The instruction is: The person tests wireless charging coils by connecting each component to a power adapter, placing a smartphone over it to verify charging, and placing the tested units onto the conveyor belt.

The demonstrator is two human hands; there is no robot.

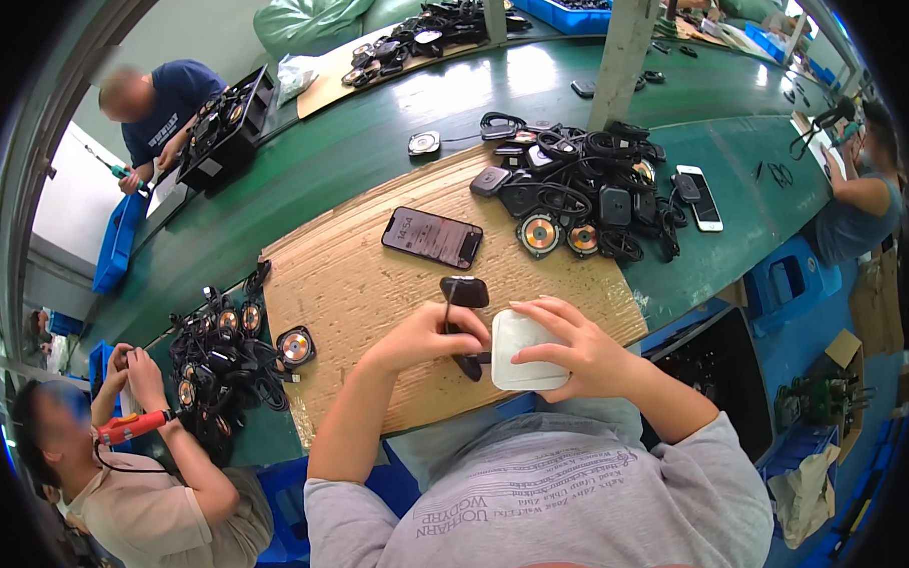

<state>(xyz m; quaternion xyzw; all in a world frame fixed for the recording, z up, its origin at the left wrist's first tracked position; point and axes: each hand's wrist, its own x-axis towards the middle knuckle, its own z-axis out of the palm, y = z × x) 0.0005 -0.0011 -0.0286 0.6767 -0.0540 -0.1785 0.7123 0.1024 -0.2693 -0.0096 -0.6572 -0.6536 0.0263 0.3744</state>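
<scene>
My left hand [424, 337] is closed on the cable of a small black rounded-square device [465, 292]. The device stands up just beyond my fingers, and the cable loops below it to a dark plug end at the white box's left side. Whether that end is plugged in, I cannot tell. My right hand [575, 348] grips a white rounded-square box [517, 352], fingers spread across its top and side. Both hands are close together above a ribbed cardboard sheet [345, 288]. Beyond them, a dark phone [432, 238] lies face up with its screen lit.
A tangled heap of black cabled devices [612, 203], some showing copper coils, sits at the right back, beside a white phone [707, 197]. Another heap [217, 362] lies left. One open coil unit [295, 346] is on the cardboard's left edge. Co-workers sit around the green bench [349, 137].
</scene>
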